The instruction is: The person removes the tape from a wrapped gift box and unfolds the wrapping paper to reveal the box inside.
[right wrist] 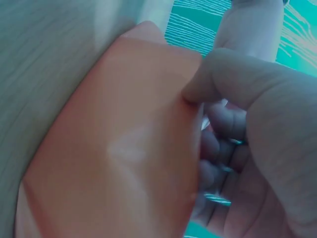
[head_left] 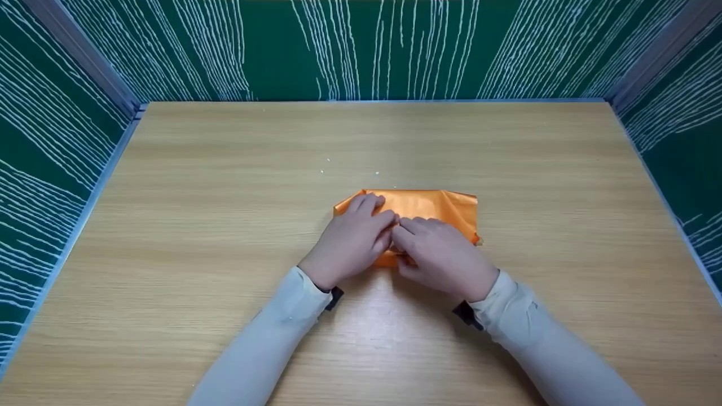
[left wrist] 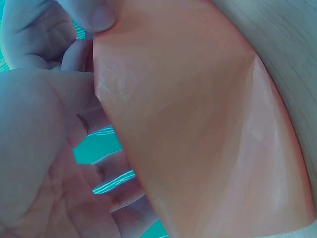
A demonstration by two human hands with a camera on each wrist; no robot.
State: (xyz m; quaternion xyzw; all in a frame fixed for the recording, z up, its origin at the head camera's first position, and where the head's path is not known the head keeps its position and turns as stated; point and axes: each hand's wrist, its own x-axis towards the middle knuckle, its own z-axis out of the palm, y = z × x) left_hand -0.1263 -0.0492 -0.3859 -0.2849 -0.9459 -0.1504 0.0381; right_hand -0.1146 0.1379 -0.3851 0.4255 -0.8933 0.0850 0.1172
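Observation:
A shiny, creased orange packet (head_left: 431, 203) of thin film or paper lies on the wooden table, its far edge turned away from me. My left hand (head_left: 352, 239) covers its left part, and in the left wrist view the thumb grips the near edge with fingers behind. Beside it, my right hand (head_left: 443, 254) pinches the same raised edge between thumb and curled fingers. The two hands meet near the packet's middle. Seen from the right wrist, the orange side (right wrist: 124, 124) is smooth, with a fold at its lower corner. What lies inside the packet is hidden.
The pale wooden table (head_left: 197, 225) spreads all round the packet. Several tiny white scraps (head_left: 322, 171) lie beyond it. Green panels with white lines (head_left: 271, 51) stand along the back and both sides, with blue strips at the table's edges.

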